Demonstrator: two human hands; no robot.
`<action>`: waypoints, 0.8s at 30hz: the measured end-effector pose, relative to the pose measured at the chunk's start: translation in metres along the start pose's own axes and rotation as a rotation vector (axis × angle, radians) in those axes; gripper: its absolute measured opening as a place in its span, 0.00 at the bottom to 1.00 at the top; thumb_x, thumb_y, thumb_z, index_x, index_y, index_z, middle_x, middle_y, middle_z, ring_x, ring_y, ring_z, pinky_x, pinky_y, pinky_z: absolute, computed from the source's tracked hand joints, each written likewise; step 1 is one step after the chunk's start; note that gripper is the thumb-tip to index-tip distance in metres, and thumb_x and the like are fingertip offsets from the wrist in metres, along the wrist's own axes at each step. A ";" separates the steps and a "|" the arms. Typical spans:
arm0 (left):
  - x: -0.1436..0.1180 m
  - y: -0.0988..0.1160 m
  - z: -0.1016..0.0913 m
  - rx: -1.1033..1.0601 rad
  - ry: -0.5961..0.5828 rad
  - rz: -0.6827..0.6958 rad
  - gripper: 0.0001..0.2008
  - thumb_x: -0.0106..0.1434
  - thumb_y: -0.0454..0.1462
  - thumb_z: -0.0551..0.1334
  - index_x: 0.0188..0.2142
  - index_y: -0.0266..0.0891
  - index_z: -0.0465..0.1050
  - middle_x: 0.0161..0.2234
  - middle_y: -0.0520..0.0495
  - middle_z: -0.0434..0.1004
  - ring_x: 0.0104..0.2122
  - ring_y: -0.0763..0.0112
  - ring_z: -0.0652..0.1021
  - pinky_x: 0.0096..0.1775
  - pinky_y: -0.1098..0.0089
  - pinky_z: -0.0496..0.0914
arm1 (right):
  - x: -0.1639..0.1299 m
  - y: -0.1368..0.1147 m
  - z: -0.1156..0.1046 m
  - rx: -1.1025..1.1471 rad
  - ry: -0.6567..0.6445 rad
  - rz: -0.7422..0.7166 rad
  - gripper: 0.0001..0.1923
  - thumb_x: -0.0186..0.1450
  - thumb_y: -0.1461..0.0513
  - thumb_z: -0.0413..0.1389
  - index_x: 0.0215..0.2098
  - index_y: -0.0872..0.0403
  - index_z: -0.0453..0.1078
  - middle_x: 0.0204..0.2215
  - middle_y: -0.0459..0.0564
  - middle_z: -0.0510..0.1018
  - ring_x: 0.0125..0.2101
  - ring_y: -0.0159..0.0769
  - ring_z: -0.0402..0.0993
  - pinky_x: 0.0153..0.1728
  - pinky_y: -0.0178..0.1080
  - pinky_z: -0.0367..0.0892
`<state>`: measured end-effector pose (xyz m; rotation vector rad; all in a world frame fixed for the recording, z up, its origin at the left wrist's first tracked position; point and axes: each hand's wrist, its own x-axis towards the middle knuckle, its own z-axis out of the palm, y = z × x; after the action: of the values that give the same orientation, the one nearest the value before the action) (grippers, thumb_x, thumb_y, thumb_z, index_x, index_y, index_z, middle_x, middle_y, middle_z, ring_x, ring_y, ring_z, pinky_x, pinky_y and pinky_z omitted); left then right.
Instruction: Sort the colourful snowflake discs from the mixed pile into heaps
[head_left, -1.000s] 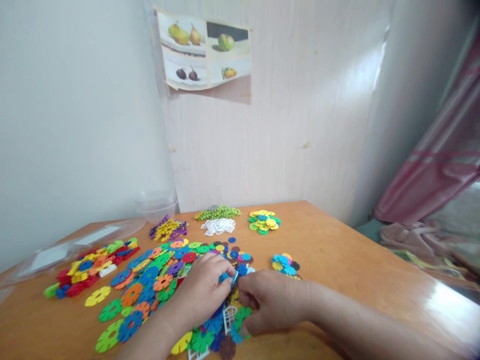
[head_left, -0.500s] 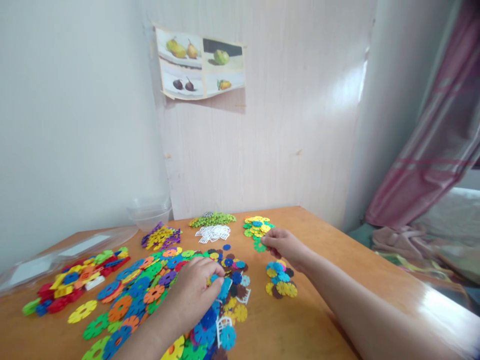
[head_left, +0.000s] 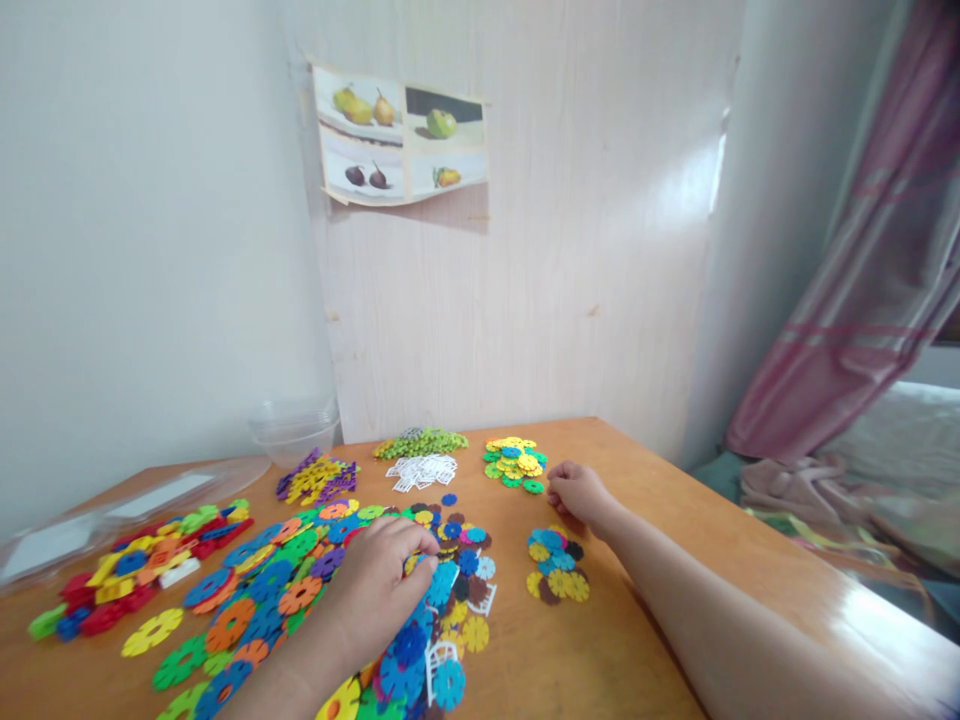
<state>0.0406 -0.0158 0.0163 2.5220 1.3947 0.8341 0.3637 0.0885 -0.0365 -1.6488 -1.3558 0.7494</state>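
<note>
My left hand [head_left: 386, 570] rests palm down over a large pile of flower-shaped plastic discs [head_left: 274, 585]. Its thumb and index finger are parted around a gap through which a yellow disc shows; the other fingertips are hidden. A blue disc [head_left: 442, 583] lies by the thumb tip. My right hand [head_left: 581, 492] is low over the table, fingers curled together, with nothing visible in them. Just left of it, a green disc [head_left: 533, 487] lies at the edge of a small heap of yellow and green discs [head_left: 516, 460]. Nearer me is a cluster of small blue, yellow and brown discs [head_left: 556, 560].
Building blocks [head_left: 142, 565] lie at the left. Farther back are purple and yellow pieces [head_left: 316, 480], white fence-like pieces [head_left: 422, 472] and green pieces [head_left: 427, 442]. A clear plastic bowl [head_left: 292, 430] stands by the wall. The wooden table [head_left: 637, 450] ends at the right.
My right hand has let go of the green disc beside the yellow and green heap and drawn back slightly right. My left hand stays over the pile. The view has shifted slightly.
</note>
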 end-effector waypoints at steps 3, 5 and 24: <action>0.001 0.000 -0.002 0.019 0.002 0.002 0.08 0.64 0.39 0.56 0.35 0.44 0.74 0.38 0.49 0.77 0.43 0.62 0.73 0.46 0.63 0.65 | 0.000 -0.001 -0.001 -0.143 0.052 -0.126 0.09 0.56 0.64 0.54 0.37 0.53 0.71 0.30 0.48 0.78 0.32 0.34 0.72 0.30 0.32 0.61; 0.001 0.001 -0.004 0.033 0.001 -0.004 0.08 0.64 0.39 0.56 0.34 0.44 0.74 0.37 0.49 0.77 0.43 0.62 0.74 0.46 0.63 0.65 | -0.002 -0.003 -0.001 -0.289 0.052 -0.206 0.12 0.59 0.62 0.54 0.40 0.52 0.72 0.33 0.48 0.79 0.35 0.36 0.73 0.33 0.33 0.61; 0.000 0.010 -0.024 -0.021 -0.060 -0.151 0.09 0.63 0.38 0.55 0.35 0.43 0.74 0.37 0.50 0.78 0.41 0.64 0.75 0.42 0.68 0.64 | -0.018 -0.013 0.003 -0.391 0.064 -0.392 0.12 0.65 0.58 0.50 0.42 0.51 0.73 0.35 0.49 0.81 0.37 0.39 0.75 0.37 0.36 0.64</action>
<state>0.0350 -0.0247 0.0395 2.3700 1.5258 0.7356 0.3510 0.0727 -0.0280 -1.6022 -1.7900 0.2077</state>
